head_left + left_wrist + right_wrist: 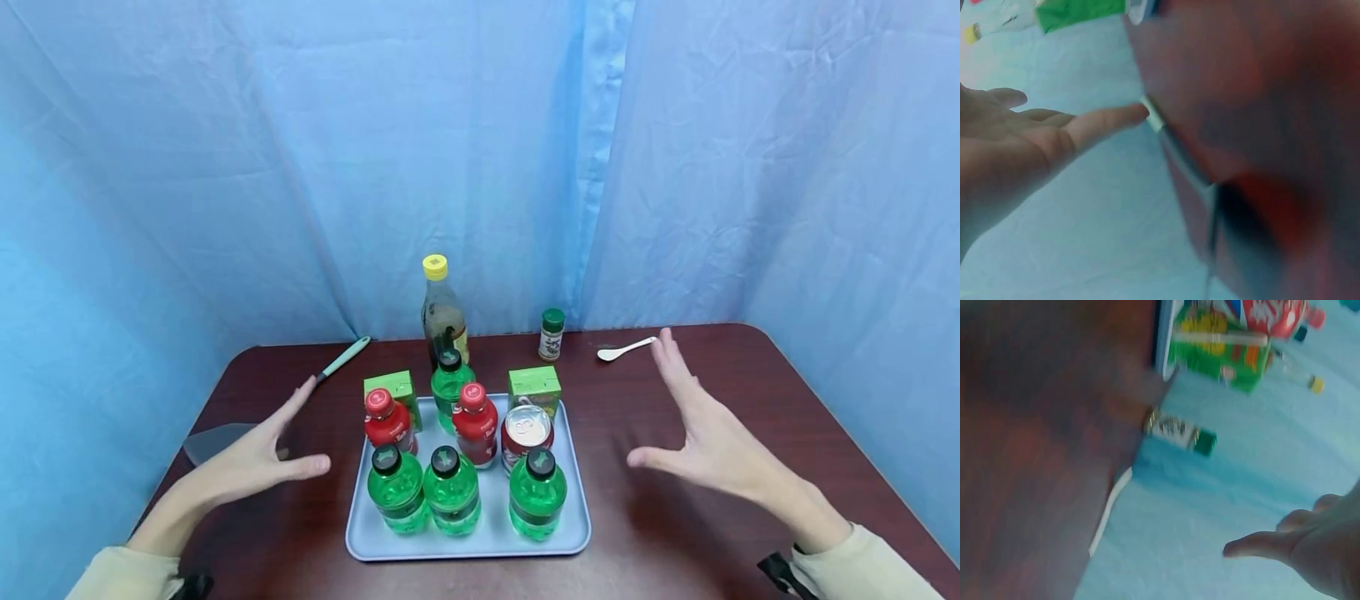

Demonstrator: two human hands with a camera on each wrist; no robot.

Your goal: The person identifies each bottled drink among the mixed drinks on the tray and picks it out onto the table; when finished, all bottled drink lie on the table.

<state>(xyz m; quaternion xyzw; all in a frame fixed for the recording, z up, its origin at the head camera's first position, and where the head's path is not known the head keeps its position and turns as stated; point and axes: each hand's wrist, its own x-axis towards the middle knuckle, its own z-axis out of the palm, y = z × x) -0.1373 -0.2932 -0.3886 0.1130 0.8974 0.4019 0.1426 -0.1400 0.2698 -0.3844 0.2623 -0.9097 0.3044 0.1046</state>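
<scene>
My left hand (247, 458) hovers left of a light blue tray (468, 556), fingers spread and holding nothing. On the other side my right hand (712, 442) hangs in the air, also spread and holding nothing. The tray carries several green bottles (452, 500) with black caps, two red bottles (477, 433), two green drink cartons (534, 387) and a can (527, 427). Near the left hand lies a utensil with a mint handle (345, 358); the hand partly hides it. Past the right fingertips lies a white spoon (624, 350).
Behind the tray stands a tall bottle with a yellow cap (442, 312). A small seasoning jar with a green lid (551, 335) stands near the back edge of the dark red table (600, 575). Blue curtains (450, 150) hang around the table.
</scene>
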